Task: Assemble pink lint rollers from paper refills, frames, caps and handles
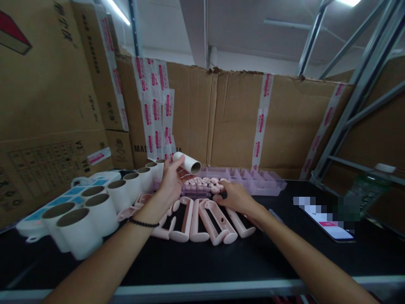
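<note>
My left hand [172, 179] is closed around a white cardboard tube [187, 163], held tilted above the other things with one open end facing right. My right hand [236, 196] reaches to the front of a purple compartment tray [272, 185]. Its thumb and fingers are apart, curved about small pink round pieces [205, 182] heaped there; some fingertips are hard to make out. Between and below the hands, several pink holder-like parts [198, 221] with rounded ends lie side by side on the black table [221, 266].
Several white tubes [79, 236] stand upright at the left, in front of a white and blue power strip-like object [72, 196]. A phone [325, 221] and a green bottle [368, 188] are at the right. Taped cardboard [234, 118] walls the back.
</note>
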### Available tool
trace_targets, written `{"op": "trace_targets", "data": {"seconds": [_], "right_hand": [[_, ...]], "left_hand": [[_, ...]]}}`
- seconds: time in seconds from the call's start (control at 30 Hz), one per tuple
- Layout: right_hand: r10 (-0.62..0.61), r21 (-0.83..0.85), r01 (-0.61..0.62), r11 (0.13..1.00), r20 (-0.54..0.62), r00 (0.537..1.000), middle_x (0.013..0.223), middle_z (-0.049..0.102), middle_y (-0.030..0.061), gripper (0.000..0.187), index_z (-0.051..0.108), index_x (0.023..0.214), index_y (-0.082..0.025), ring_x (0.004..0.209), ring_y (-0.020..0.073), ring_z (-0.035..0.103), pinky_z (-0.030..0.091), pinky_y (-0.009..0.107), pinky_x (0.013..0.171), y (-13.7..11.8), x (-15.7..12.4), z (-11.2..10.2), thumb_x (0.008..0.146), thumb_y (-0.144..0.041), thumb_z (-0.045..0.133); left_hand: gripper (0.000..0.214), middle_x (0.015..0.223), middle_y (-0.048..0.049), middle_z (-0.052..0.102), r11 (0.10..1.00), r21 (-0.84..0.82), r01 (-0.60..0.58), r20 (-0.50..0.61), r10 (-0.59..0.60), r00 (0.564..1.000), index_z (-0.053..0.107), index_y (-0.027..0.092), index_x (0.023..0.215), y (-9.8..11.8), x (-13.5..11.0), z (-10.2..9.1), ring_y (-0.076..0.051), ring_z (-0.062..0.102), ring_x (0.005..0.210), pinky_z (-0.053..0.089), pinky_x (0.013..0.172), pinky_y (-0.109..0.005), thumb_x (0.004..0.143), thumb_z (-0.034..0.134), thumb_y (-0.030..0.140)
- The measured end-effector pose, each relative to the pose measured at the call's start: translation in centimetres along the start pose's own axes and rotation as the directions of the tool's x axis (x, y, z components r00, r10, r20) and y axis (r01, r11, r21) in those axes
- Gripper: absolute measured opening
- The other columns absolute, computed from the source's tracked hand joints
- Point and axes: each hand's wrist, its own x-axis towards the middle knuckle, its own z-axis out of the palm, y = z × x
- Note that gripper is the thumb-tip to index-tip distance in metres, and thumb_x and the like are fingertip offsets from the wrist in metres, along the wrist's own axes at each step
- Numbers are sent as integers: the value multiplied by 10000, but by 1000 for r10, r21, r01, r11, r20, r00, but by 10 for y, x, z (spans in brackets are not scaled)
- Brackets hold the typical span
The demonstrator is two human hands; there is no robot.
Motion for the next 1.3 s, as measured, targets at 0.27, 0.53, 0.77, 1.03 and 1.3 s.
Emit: {"op": "trace_targets", "data": {"seconds": [0.27, 0.53, 0.77, 1.03, 1.3], "right_hand": [[34, -153, -26, 988, 50, 998, 1080, 733, 162, 465, 583, 1319, -166, 996, 320, 665, 424, 373, 810, -13, 0, 3, 875, -302, 561], [45, -115, -47, 992, -20, 999, 1042, 736, 140, 453, 538, 1302, -159, 980, 306, 676, 448, 365, 816, -15, -2, -7, 865, -269, 589], [-47, 367, 130, 921, -225, 973, 938, 696, 47, 467, 458, 1173, -204, 775, 192, 691, 510, 280, 674, -8, 2, -15, 784, -258, 711], [-80, 505, 252, 826, -337, 938, 960, 681, 39, 403, 438, 1058, -228, 823, 180, 699, 558, 306, 729, -22, -1, -19, 776, -259, 724], [-20, 525, 266, 808, -428, 904, 1036, 676, 60, 410, 461, 1078, -234, 902, 212, 719, 566, 339, 767, -24, -2, -12, 822, -370, 750]], "left_hand": [[411, 861, 0, 646, 1000, 28, -12, -5, 12, 1000, 491, 235, 1048, -2, -2, 5, -159, 658, 627, 581, 494, -280, 754, 771, 297], [457, 940, -11, 641, 994, 79, -75, 18, 74, 997, 474, 255, 1079, -7, -3, 6, -156, 657, 692, 605, 555, -294, 746, 786, 285], [625, 1067, -28, 568, 955, 237, -179, 145, 148, 978, 465, 274, 1166, -15, -8, 12, -209, 662, 879, 633, 607, -335, 671, 845, 297], [684, 1144, -53, 527, 937, 317, -146, 198, 85, 977, 445, 269, 1179, -26, -10, 12, -263, 625, 1012, 648, 646, -410, 635, 857, 314], [651, 1058, -18, 579, 969, 240, -61, 246, 0, 969, 466, 275, 1202, -16, -18, 16, -192, 672, 823, 632, 629, -351, 683, 857, 312]]}}
